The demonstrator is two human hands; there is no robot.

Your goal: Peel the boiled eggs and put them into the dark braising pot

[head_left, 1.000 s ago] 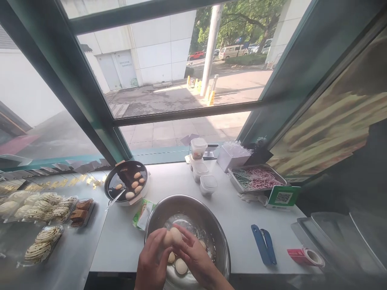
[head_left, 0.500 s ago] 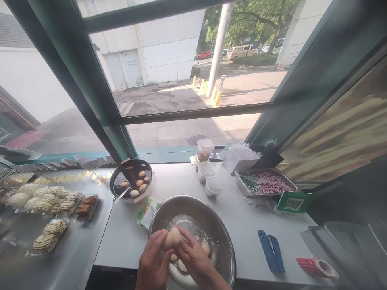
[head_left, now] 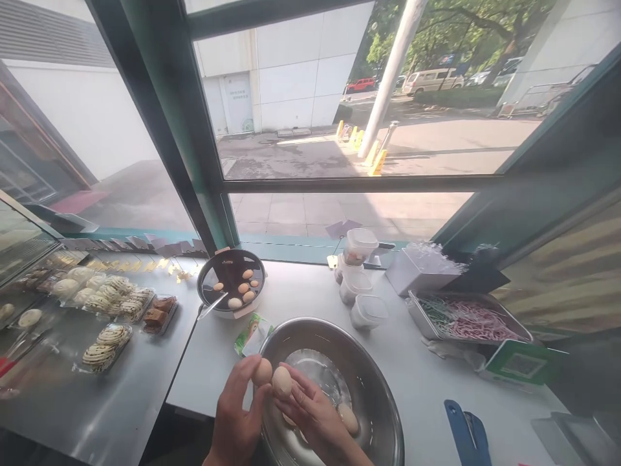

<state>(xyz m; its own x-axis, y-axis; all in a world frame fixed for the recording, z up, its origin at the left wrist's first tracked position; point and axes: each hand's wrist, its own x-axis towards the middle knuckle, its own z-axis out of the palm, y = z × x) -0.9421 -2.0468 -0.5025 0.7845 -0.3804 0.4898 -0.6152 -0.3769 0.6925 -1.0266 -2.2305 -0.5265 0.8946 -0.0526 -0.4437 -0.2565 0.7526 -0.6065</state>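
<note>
egg (head_left: pixel 262 371), tan, sits pinched in the left hand (head_left: pixel 235 411); just right of it, the right hand (head_left: pixel 315 414) grips a paler egg (head_left: pixel 282 382), long axis near upright, both by the left rim of the steel bowl (head_left: pixel 373 382).

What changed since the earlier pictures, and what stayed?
The left hand has drawn its egg leftward from the egg in the right hand, so they overlap less. Both hands shifted toward the left side of the metal bowl. The camera view swung left. Nothing was let go; the pot stayed in place.

A head camera looks down across the counter (head_left: pixel 417 378).
</note>
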